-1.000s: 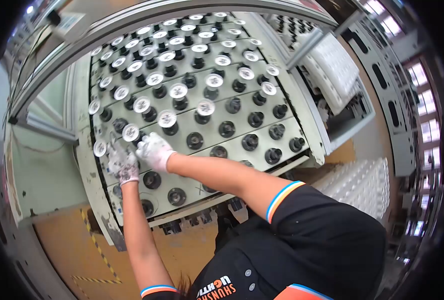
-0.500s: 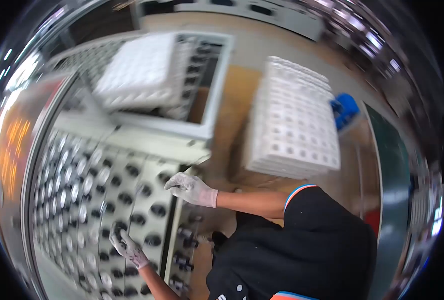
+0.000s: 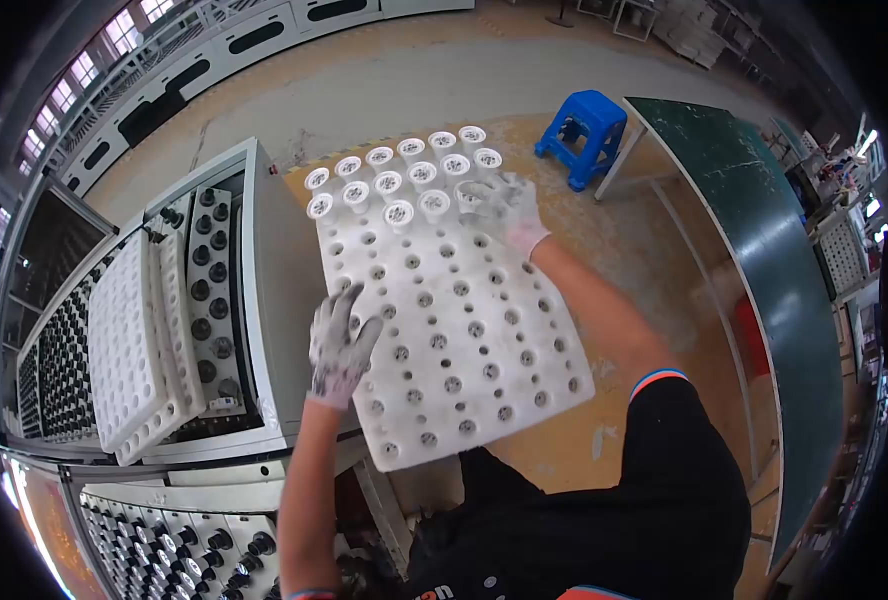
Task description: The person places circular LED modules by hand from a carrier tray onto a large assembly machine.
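Note:
A white foam tray (image 3: 444,360) with rows of round holes lies in front of me. Several white cups (image 3: 388,183) with speckled tops stand in rows at its far end. My right hand (image 3: 512,212), gloved, is closed around a white cup at the near right of those rows. Over the tray's left edge is my left hand (image 3: 342,345), also gloved, with fingers apart and nothing in them.
A machine with black round holders (image 3: 201,290) stands at left, with stacked foam trays (image 3: 124,345) on it. More holders with silvery parts (image 3: 199,567) are at bottom left. A blue stool (image 3: 589,130) and a green table (image 3: 754,230) are at right.
The view has swung toward the tray stack. Both hands have moved from the machine to the tray; white cups now show on it, one in my right hand.

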`<act>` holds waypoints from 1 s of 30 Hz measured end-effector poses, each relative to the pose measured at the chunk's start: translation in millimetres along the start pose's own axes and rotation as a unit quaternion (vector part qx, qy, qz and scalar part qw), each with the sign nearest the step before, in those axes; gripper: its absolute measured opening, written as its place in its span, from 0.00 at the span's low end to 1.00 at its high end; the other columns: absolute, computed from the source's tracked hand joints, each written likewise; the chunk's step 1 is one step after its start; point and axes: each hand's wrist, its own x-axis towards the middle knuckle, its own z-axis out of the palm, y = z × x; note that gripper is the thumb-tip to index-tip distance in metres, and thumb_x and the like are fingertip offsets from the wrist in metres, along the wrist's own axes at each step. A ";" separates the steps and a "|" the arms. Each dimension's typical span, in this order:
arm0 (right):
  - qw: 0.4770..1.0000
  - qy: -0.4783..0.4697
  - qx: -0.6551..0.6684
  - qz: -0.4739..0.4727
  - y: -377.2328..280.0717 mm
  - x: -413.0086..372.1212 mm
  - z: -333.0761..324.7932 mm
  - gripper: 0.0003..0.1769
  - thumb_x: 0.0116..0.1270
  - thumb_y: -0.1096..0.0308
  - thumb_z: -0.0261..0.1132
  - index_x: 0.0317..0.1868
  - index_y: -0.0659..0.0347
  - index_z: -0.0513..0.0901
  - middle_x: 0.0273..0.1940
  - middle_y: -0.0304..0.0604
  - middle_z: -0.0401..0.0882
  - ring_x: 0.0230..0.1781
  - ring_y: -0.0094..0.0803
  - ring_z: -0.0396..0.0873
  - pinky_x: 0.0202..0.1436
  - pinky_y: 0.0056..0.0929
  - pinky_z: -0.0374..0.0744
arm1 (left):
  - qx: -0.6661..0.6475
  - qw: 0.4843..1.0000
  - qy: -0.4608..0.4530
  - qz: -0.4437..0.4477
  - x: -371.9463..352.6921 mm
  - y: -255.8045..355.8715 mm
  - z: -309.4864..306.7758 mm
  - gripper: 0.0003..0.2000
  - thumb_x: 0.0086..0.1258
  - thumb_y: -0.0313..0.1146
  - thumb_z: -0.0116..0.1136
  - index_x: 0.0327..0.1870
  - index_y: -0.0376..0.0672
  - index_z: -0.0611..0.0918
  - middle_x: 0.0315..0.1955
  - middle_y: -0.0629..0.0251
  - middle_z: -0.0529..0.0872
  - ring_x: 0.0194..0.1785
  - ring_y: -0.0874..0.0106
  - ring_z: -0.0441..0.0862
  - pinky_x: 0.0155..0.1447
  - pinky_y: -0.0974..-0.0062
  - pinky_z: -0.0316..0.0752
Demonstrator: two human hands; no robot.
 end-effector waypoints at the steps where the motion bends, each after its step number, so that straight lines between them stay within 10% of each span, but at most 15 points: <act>1: 0.987 0.037 0.140 -0.069 49.7 10.7 28.2 0.23 0.62 0.54 0.61 0.58 0.49 0.76 0.60 0.42 0.72 0.61 0.37 0.70 0.64 0.45 0.65 | 0.064 0.997 -0.012 0.036 28.8 0.1 11.5 0.27 0.58 0.36 0.63 0.59 0.40 0.74 0.53 0.52 0.76 0.55 0.55 0.73 0.60 0.62 0.68; 9: 0.647 -0.164 0.737 0.108 106.8 43.3 47.1 0.26 0.75 0.52 0.38 0.69 0.50 0.62 0.70 0.42 0.61 0.70 0.41 0.59 0.68 0.56 0.62 | 0.211 0.941 -0.216 0.154 180.1 -12.9 75.0 0.32 0.54 0.45 0.63 0.61 0.43 0.71 0.54 0.54 0.75 0.61 0.58 0.70 0.63 0.59 0.63; 12: 0.883 -0.193 0.427 0.019 118.8 27.4 50.4 0.29 0.74 0.51 0.40 0.70 0.56 0.61 0.71 0.44 0.60 0.70 0.41 0.60 0.70 0.46 0.62 | 0.210 0.935 -0.209 0.194 187.3 -37.2 94.5 0.31 0.54 0.46 0.62 0.59 0.42 0.72 0.53 0.53 0.76 0.58 0.58 0.71 0.62 0.59 0.65; 13: 0.979 -0.156 0.105 -0.074 108.4 26.1 46.9 0.30 0.71 0.50 0.46 0.68 0.57 0.65 0.68 0.46 0.63 0.69 0.41 0.62 0.70 0.42 0.63 | 0.211 0.936 -0.198 0.198 184.9 -42.0 99.3 0.31 0.54 0.46 0.62 0.59 0.42 0.72 0.52 0.53 0.76 0.58 0.58 0.72 0.62 0.59 0.65; 14: 0.960 -0.081 -0.232 -0.137 97.3 24.6 42.4 0.32 0.68 0.49 0.52 0.66 0.59 0.68 0.66 0.49 0.67 0.68 0.41 0.64 0.70 0.39 0.64 | 0.207 0.940 -0.187 0.196 181.4 -40.6 102.8 0.31 0.54 0.47 0.62 0.58 0.42 0.72 0.51 0.53 0.76 0.57 0.58 0.72 0.61 0.60 0.66; 15: 0.992 -0.040 -0.059 -0.101 102.9 24.1 46.5 0.32 0.55 0.55 0.69 0.58 0.64 0.77 0.55 0.53 0.78 0.56 0.43 0.76 0.62 0.36 0.72 | 0.203 0.945 -0.173 0.191 175.9 -37.1 104.1 0.31 0.54 0.47 0.62 0.58 0.42 0.72 0.51 0.53 0.76 0.56 0.58 0.73 0.61 0.60 0.66; 18: 0.984 -0.040 -0.115 -0.134 87.3 33.1 42.0 0.32 0.55 0.60 0.69 0.58 0.67 0.73 0.52 0.53 0.79 0.52 0.48 0.78 0.57 0.35 0.74 | 0.164 0.966 -0.126 0.153 150.5 -16.0 85.9 0.30 0.54 0.48 0.61 0.56 0.41 0.72 0.49 0.53 0.77 0.54 0.57 0.74 0.59 0.61 0.68; 24: 0.942 -0.106 -0.232 -0.216 105.2 42.9 41.5 0.34 0.64 0.58 0.60 0.68 0.64 0.65 0.69 0.52 0.62 0.71 0.47 0.55 0.74 0.38 0.50 | -0.020 0.997 0.069 -0.032 -3.7 3.7 6.4 0.28 0.54 0.48 0.60 0.53 0.41 0.73 0.44 0.54 0.78 0.48 0.58 0.78 0.54 0.63 0.73; 29: 0.936 -0.210 -0.214 -0.187 82.4 63.9 25.0 0.34 0.66 0.60 0.59 0.70 0.61 0.62 0.70 0.51 0.60 0.71 0.47 0.56 0.74 0.39 0.50 | -0.182 0.836 0.283 -0.434 -198.6 9.2 -114.0 0.17 0.60 0.35 0.60 0.50 0.43 0.74 0.38 0.65 0.81 0.38 0.76 0.81 0.35 0.77 0.77; 30: 0.963 -0.171 -0.144 -0.150 82.8 59.4 25.8 0.33 0.67 0.61 0.59 0.70 0.61 0.62 0.70 0.50 0.60 0.71 0.46 0.57 0.74 0.38 0.52 | -0.192 0.806 0.406 -0.386 -253.8 -9.7 -112.5 0.16 0.67 0.37 0.60 0.52 0.40 0.74 0.35 0.70 0.79 0.33 0.82 0.78 0.35 0.82 0.76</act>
